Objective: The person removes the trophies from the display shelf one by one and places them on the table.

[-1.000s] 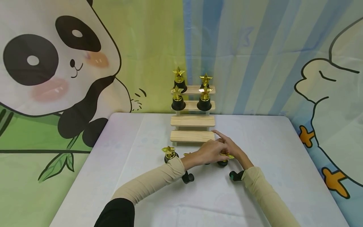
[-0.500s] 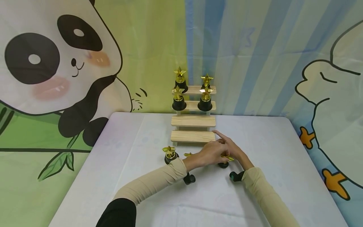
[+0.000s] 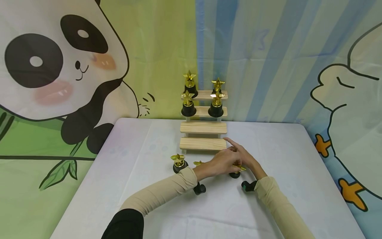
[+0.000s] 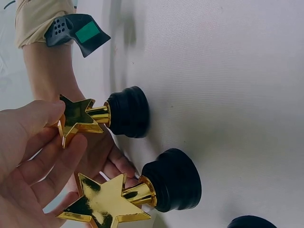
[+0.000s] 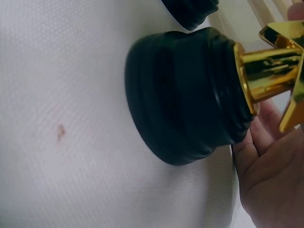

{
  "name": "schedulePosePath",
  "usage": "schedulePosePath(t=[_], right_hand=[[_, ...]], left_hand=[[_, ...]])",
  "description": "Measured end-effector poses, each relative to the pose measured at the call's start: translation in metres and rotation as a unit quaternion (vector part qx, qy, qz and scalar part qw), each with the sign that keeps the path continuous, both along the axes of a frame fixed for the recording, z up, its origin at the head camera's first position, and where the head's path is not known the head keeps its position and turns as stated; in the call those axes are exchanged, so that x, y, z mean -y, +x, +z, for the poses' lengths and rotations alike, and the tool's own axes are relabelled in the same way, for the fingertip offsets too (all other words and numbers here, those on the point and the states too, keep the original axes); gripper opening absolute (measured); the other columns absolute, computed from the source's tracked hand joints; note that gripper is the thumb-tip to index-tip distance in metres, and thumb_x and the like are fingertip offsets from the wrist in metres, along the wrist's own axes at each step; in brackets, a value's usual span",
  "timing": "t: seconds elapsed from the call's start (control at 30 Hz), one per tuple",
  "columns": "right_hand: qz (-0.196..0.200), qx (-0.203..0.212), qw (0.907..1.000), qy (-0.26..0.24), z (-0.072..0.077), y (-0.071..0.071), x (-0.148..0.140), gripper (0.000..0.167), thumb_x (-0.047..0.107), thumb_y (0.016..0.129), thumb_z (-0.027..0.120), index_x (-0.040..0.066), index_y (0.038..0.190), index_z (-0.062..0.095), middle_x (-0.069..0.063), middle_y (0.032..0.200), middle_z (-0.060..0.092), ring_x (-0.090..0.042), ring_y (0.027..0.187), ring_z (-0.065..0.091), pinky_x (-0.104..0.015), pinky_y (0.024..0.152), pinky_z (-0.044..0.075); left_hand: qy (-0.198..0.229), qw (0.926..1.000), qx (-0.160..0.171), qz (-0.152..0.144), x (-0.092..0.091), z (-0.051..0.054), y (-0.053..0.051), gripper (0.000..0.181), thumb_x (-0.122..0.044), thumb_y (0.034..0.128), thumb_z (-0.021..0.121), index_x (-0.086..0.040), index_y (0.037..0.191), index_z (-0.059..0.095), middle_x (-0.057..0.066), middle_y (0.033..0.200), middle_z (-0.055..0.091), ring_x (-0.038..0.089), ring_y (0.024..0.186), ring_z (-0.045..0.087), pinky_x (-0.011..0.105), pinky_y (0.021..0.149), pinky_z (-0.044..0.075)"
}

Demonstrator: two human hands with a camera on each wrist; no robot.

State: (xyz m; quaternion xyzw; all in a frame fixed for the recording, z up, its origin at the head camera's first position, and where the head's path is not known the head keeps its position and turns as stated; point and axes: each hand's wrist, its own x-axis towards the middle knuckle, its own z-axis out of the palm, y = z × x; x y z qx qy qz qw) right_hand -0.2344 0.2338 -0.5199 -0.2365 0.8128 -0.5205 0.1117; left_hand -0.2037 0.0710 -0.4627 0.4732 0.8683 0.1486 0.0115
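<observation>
In the head view my left hand (image 3: 223,162) reaches across to the right and holds a small trophy (image 3: 235,174) by its gold star. The left wrist view shows thumb and fingers pinching that star (image 4: 76,116), above a black base (image 4: 129,111). Whether the base touches the table is unclear. My right hand (image 3: 246,157) lies just behind, its index finger extended towards the lowest shelf's right end. The right wrist view shows its palm (image 5: 278,178) behind a trophy's black base (image 5: 185,95). A second star trophy (image 4: 109,199) stands nearby in the left wrist view.
A stepped wooden shelf (image 3: 203,143) stands at the table's back, with star trophies (image 3: 216,106) on its upper two steps. Another trophy (image 3: 179,163) stands front left, and one star (image 3: 198,163) shows behind the left wrist. Black wrist devices (image 3: 199,189) sit on both arms.
My left hand and the trophy it holds have shifted very slightly towards me. The right hand stays almost where it was, and the trophies on the shelf have not moved.
</observation>
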Motion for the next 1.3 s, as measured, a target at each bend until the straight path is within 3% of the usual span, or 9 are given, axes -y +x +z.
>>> schedulePosePath(t=[0.37, 0.7, 1.03, 1.13, 1.23, 1.3], right_hand=[[0.004, -0.003, 1.0000, -0.008, -0.003, 0.000, 0.001, 0.061, 0.004, 0.099, 0.048, 0.003, 0.154, 0.021, -0.025, 0.102, 0.069, -0.008, 0.086, 0.065, -0.025, 0.080, 0.050], [-0.006, 0.025, 0.9995, -0.016, -0.003, -0.001, 0.002, 0.064, 0.006, 0.099, 0.052, 0.004, 0.154, 0.020, -0.031, 0.110, 0.066, -0.005, 0.093, 0.065, -0.023, 0.081, 0.051], [-0.024, 0.028, 0.9992, -0.013, 0.000, 0.001, 0.002, 0.064, 0.015, 0.099, 0.054, 0.007, 0.154, 0.023, -0.027, 0.111, 0.068, -0.005, 0.096, 0.066, -0.022, 0.084, 0.050], [-0.007, -0.007, 0.9999, -0.004, -0.001, 0.001, 0.001, 0.067, 0.006, 0.096, 0.057, 0.002, 0.153, 0.021, -0.026, 0.109, 0.069, -0.005, 0.095, 0.066, -0.024, 0.086, 0.051], [0.003, -0.042, 0.9989, 0.019, -0.003, 0.001, 0.000, 0.068, 0.002, 0.094, 0.057, -0.001, 0.152, 0.021, -0.024, 0.111, 0.068, -0.008, 0.095, 0.064, -0.029, 0.087, 0.050], [-0.006, -0.025, 0.9993, 0.026, -0.004, 0.001, -0.001, 0.066, 0.009, 0.096, 0.058, 0.002, 0.152, 0.024, -0.021, 0.121, 0.064, -0.009, 0.098, 0.061, -0.032, 0.087, 0.050]], left_hand=[[-0.008, 0.9999, -0.008, 0.002, 0.000, 0.000, 0.002, 0.017, -0.037, 0.0848, 0.075, -0.024, 0.095, 0.071, -0.014, 0.087, 0.070, -0.001, 0.079, 0.059, 0.022, 0.083, 0.047], [-0.009, 0.9993, 0.038, -0.002, 0.001, 0.000, 0.002, 0.013, -0.031, 0.0882, 0.072, -0.023, 0.098, 0.070, -0.013, 0.086, 0.066, -0.002, 0.075, 0.053, 0.014, 0.067, 0.039], [-0.004, 0.9984, 0.055, -0.015, 0.001, 0.003, 0.003, 0.013, -0.025, 0.0900, 0.069, -0.021, 0.102, 0.071, -0.011, 0.096, 0.068, -0.001, 0.081, 0.056, 0.011, 0.067, 0.043], [-0.011, 0.9988, 0.048, -0.008, 0.003, 0.007, 0.003, 0.015, -0.029, 0.0901, 0.069, -0.022, 0.103, 0.069, -0.013, 0.092, 0.067, 0.000, 0.081, 0.056, 0.013, 0.068, 0.042], [-0.008, 0.9991, 0.041, 0.002, 0.011, 0.019, 0.001, 0.019, -0.032, 0.0910, 0.068, -0.022, 0.107, 0.069, -0.011, 0.095, 0.069, 0.002, 0.082, 0.057, 0.014, 0.069, 0.042], [0.006, 0.9992, 0.037, 0.011, 0.020, 0.031, -0.002, 0.024, -0.034, 0.0922, 0.066, -0.021, 0.112, 0.068, -0.008, 0.100, 0.070, 0.005, 0.085, 0.060, 0.014, 0.070, 0.045]])
